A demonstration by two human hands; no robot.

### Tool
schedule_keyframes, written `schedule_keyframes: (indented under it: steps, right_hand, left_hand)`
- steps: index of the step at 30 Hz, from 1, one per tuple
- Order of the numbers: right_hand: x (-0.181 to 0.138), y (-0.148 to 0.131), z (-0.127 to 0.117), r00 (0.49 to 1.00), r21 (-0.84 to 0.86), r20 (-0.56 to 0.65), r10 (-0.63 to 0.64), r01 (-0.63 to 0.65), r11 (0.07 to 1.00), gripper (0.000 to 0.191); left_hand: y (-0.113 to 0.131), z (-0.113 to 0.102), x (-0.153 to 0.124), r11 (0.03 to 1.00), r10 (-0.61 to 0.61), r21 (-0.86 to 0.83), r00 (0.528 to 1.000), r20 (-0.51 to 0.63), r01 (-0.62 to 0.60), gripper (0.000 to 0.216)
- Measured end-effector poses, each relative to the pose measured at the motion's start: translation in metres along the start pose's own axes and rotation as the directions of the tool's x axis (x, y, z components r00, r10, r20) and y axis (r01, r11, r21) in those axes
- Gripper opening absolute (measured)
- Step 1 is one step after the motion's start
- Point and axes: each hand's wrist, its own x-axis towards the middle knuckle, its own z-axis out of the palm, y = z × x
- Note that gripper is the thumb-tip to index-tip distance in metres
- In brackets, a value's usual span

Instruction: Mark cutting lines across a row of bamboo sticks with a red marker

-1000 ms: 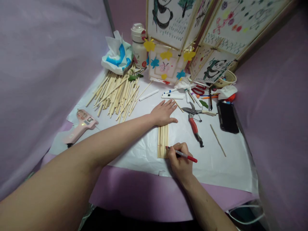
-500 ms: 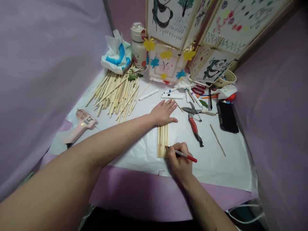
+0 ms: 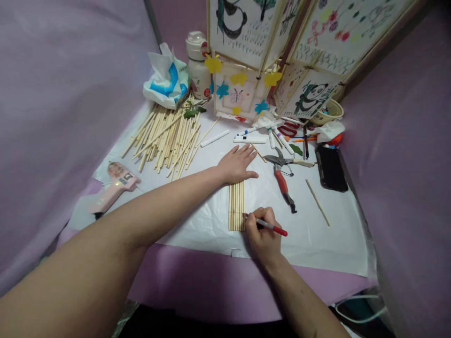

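Several thin wooden sticks (image 3: 236, 202) lie side by side in a flat row on the white sheet. Across their upper ends my left hand (image 3: 237, 164) lies flat, fingers spread, hiding that part of the row. My right hand (image 3: 263, 232) grips a red marker pen (image 3: 269, 225) near its tip. The tip is at the right edge of the row, toward the near ends, where a thin line runs across the sticks. Right of the hands lie red-handled pruning shears (image 3: 283, 183).
A heap of sticks (image 3: 165, 141) and a pink glue gun (image 3: 114, 188) lie to the left. Behind stand a tissue pack (image 3: 167, 82), a bottle (image 3: 199, 70) and framed panda drawings (image 3: 243, 28). A phone (image 3: 331, 169) and a single stick (image 3: 317, 202) are to the right.
The pen tip has moved very slightly right along the row to its right edge. My left hand stays on the sticks. The whole view has shifted a little.
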Motion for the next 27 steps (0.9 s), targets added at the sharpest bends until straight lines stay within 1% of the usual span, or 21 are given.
schedule_keyframes:
  steps: [4,18,27]
  right_hand:
    - [0.0007,-0.0011,-0.0001,0.998,0.016,-0.058,-0.007,0.008,1.000,0.021]
    - [-0.0021,0.0038,0.0018,0.998,0.024,0.008,0.057,-0.057,0.998,0.020]
    - [-0.0015,0.0043,0.0039,0.999,0.026,0.011,0.053,-0.053,0.998,0.022]
  left_hand:
    - [-0.0005,0.0003,-0.0002,1.000,0.001,0.004,1.000,0.004,-0.001,0.086]
    - [-0.0005,-0.0013,-0.0001,1.000,0.004,0.016,1.000,-0.001,-0.004,0.085]
    - [-0.0027,0.0014,0.0019,1.000,0.008,0.031,1.000,-0.014,-0.007,0.084]
